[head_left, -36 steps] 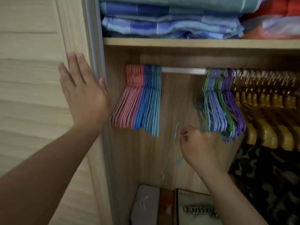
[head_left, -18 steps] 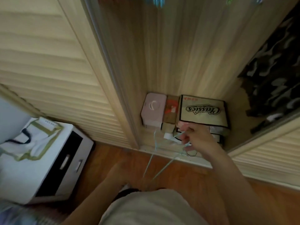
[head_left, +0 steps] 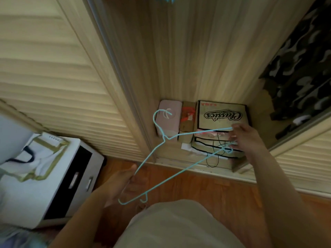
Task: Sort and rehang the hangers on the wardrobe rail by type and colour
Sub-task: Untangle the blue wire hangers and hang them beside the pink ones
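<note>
Head view. A thin light-blue wire hanger (head_left: 180, 170) is held level in front of the person, low over the wooden floor (head_left: 206, 183) at the open wardrobe's base. Its hook lies toward the far left, over a pale pink box (head_left: 170, 111); two small notch loops show on its bottom bar. The right hand (head_left: 248, 138) pinches one shoulder end between fingertips. The left hand (head_left: 125, 183) grips the opposite end, fingers curled about the wire. Beside the pink box stands a tan cardboard box (head_left: 222, 115) printed "Classics". A white bedside cabinet (head_left: 59, 185) stands at left.
</note>
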Motion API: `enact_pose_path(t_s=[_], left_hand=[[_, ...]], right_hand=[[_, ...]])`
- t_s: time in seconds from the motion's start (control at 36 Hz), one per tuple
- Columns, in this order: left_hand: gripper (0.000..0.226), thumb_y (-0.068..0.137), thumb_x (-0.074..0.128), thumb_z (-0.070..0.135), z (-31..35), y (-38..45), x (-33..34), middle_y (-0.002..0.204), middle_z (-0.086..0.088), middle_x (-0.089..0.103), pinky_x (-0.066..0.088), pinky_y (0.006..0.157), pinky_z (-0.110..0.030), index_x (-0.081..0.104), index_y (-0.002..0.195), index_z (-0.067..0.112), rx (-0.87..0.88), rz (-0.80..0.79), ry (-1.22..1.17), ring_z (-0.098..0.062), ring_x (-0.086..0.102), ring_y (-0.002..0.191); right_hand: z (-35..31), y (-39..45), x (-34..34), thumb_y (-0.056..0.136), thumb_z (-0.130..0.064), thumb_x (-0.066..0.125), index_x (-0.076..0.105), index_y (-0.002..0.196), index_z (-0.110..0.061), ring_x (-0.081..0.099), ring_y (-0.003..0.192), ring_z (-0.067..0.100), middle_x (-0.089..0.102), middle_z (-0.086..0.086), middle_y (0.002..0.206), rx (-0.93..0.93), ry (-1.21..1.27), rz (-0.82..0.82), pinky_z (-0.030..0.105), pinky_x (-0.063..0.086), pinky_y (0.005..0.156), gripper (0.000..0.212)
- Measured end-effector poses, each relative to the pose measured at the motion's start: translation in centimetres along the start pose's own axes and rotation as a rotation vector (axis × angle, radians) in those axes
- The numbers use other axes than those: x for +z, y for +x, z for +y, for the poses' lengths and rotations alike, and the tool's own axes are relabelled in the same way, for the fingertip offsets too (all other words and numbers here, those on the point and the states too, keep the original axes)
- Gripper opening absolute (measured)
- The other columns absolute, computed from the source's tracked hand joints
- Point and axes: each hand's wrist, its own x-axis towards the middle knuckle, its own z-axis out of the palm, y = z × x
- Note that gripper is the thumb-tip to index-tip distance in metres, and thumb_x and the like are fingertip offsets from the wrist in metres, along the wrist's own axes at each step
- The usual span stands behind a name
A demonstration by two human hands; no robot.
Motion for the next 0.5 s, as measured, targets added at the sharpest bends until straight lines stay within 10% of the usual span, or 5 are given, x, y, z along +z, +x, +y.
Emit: enact_pose_path(t_s=[0.14, 0.33, 0.5], left_hand=[[0.055, 0.095, 0.057, 0.032, 1.9, -0.9, 0.6, 0.125, -0.021, 0.07, 0.058, 0.088, -0.05, 0.054, 0.135, -0.005, 0.046, -0.217, -0.134, -0.04, 0.07, 0.107], [0.018, 0.109, 0.044, 0.026, 6.2, 0.2, 4.0, 0.125, -0.013, 0.07, 0.04, 0.108, -0.071, 0.052, 0.101, 0.012, 0.138, -0.147, -0.3, -0.037, 0.068, 0.098], [0.027, 0.105, 0.049, 0.018, 7.8, -0.5, 7.8, 0.125, -0.016, 0.068, 0.057, 0.088, -0.046, 0.068, 0.117, 0.004, 0.2, -0.227, -0.403, -0.037, 0.068, 0.109]], right_hand=[[2.2, 0.4, 1.0, 0.094, -0.041, 0.054, 0.044, 0.147, -0.01, 0.048, 0.132, 0.04, 0.042, 0.022, 0.149, 0.045, -0.272, 0.111, 0.044, 0.037, 0.111, 0.062], [-0.6, -4.6, 3.8, 0.102, -0.018, 0.054, 0.069, 0.106, -0.013, 0.068, 0.088, 0.022, 0.069, 0.011, 0.104, 0.052, -0.101, -0.416, 0.045, 0.056, 0.09, 0.016], [-3.4, -9.3, 5.6, 0.106, -0.032, 0.046, 0.066, 0.119, -0.016, 0.068, 0.106, 0.023, 0.068, 0.006, 0.114, -0.058, -0.039, -0.703, 0.035, 0.062, 0.082, 0.029]])
